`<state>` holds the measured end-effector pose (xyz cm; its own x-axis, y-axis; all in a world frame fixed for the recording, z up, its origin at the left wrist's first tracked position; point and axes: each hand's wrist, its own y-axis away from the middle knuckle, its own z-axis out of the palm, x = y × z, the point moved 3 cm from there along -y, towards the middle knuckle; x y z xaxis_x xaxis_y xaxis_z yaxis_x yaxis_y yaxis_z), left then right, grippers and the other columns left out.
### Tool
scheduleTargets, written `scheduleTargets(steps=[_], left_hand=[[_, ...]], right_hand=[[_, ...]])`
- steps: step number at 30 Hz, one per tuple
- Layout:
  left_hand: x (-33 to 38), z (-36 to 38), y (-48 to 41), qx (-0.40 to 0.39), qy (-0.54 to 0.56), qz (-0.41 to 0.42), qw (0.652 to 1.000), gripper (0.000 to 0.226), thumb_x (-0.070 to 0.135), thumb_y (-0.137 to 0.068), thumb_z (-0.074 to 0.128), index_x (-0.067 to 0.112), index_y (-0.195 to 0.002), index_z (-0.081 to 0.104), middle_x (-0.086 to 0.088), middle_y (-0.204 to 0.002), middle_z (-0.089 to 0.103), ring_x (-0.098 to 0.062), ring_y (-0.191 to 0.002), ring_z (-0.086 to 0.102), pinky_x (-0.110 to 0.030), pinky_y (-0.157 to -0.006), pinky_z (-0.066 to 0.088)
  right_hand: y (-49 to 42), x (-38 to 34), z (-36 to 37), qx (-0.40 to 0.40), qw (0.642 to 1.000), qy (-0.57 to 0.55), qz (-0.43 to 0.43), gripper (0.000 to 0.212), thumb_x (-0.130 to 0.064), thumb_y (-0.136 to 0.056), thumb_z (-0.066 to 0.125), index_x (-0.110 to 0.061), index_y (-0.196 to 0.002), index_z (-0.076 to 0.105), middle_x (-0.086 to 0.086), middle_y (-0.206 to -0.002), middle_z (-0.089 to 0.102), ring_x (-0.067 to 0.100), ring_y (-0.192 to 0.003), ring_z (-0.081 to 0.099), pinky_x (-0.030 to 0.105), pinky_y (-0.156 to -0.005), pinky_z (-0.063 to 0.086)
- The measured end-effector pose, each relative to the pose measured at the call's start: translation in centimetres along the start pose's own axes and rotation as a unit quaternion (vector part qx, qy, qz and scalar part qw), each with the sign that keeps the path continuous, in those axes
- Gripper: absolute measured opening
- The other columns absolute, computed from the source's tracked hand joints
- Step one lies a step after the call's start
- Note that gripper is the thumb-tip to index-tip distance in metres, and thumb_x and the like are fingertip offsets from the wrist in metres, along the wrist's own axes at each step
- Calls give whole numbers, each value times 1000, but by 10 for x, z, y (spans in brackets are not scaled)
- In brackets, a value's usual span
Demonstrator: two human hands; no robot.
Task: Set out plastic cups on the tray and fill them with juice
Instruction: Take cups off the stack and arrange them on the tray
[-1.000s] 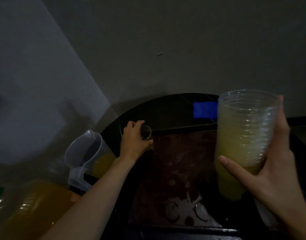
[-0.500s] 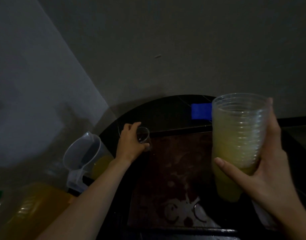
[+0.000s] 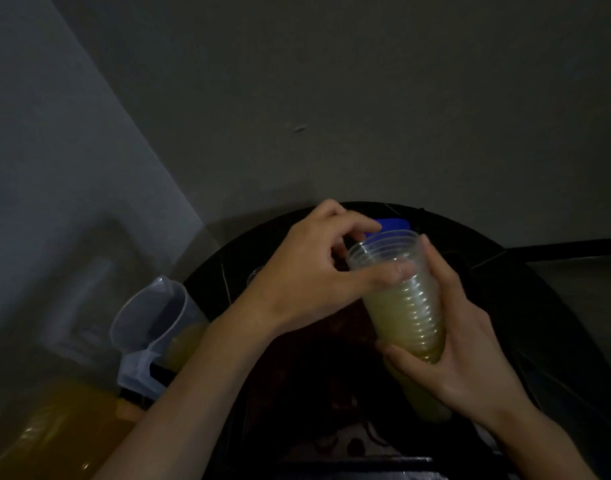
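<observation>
I am holding the stack of plastic cups [image 3: 406,306] tilted above the tray [image 3: 326,389], my right hand [image 3: 470,358] wrapping its lower half in a closed grip. My left hand [image 3: 304,275] is pinching the rim at the top of the stack, thumb in front, fingers curled over the edge. The clear pitcher [image 3: 148,317] is standing left of the tray, and a blue object [image 3: 392,224] is lying on the dark surface [image 3: 525,306] behind the stack.

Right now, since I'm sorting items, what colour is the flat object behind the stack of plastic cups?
The flat object is blue, clearest in the head view.
</observation>
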<state>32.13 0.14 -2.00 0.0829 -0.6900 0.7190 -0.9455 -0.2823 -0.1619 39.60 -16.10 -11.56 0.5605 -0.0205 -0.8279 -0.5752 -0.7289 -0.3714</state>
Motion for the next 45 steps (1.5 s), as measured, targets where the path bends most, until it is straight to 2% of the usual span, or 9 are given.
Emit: scheduleTargets(steps=[9, 16, 20, 26, 30, 35, 38, 41, 45], left_hand=[[6, -6, -11, -72, -54, -102, 991, 57, 64, -60, 77, 32, -107, 70, 14, -98, 58, 2, -77, 57, -18, -65, 45], [10, -12, -19, -130, 3, -142, 981, 68, 60, -44, 84, 26, -101, 69, -1, -99, 73, -11, -84, 67, -38, -79, 57], [14, -20, -23, -108, 21, -152, 982, 68, 57, -46, 83, 22, -102, 68, -10, -105, 74, -27, -99, 70, -49, -91, 55], [13, -56, -26, -35, 100, -98, 990, 47, 49, -59, 83, 25, -99, 75, -1, -96, 71, -12, -85, 63, -38, -77, 46], [-5, -88, -27, 106, 209, -59, 970, 40, 38, -57, 83, 23, -93, 76, 5, -91, 71, -5, -82, 64, -24, -72, 45], [-58, -63, -22, 172, -6, -105, 979, 75, 48, -50, 96, 27, -116, 67, 11, -105, 70, -1, -93, 65, -22, -85, 55], [-98, -23, -19, 153, -114, -107, 976, 79, 49, -56, 95, 28, -124, 62, 13, -108, 67, -9, -102, 62, -42, -95, 53], [-127, 7, -13, 123, -170, -123, 970, 82, 60, -55, 87, 33, -128, 59, 18, -112, 63, -12, -107, 57, -48, -97, 49], [-148, 27, -14, 78, -196, -184, 960, 86, 42, -66, 92, 31, -140, 50, 11, -122, 60, -14, -118, 53, -48, -107, 44]], right_hand=[[2, 4, 1, -43, 999, 2, -15, 121, -41, -66, 89, -51, -154, 6, -33, -141, 43, -4, -117, 56, 13, -89, 47], [3, 0, -3, -39, 999, 9, -29, 115, -51, -65, 81, -51, -154, 8, -37, -143, 38, -8, -115, 54, 5, -88, 41], [4, 3, -4, -35, 999, 17, -20, 115, -53, -64, 80, -51, -154, 9, -34, -138, 42, -6, -110, 56, 6, -84, 43], [6, 7, -8, -24, 999, 16, -26, 117, -48, -65, 85, -51, -154, 9, -32, -143, 40, -2, -117, 55, 22, -91, 47], [5, 10, -15, -5, 1000, 14, -11, 115, -56, -63, 78, -50, -154, 9, -34, -141, 44, -7, -121, 52, 13, -95, 42], [3, 15, -24, 31, 999, 3, 2, 119, -49, -61, 82, -52, -154, 7, -48, -133, 39, -14, -116, 52, 1, -89, 38], [3, 16, -26, 42, 999, 7, 5, 120, -50, -60, 82, -53, -153, 7, -44, -134, 41, -12, -116, 53, 5, -90, 40], [2, 15, -28, 44, 999, 6, 4, 115, -58, -61, 75, -52, -153, 6, -37, -137, 41, -12, -117, 52, 3, -89, 40], [2, 19, -30, 47, 999, -3, 8, 116, -58, -62, 76, -53, -153, 5, -35, -138, 43, -12, -116, 54, 3, -89, 41]])
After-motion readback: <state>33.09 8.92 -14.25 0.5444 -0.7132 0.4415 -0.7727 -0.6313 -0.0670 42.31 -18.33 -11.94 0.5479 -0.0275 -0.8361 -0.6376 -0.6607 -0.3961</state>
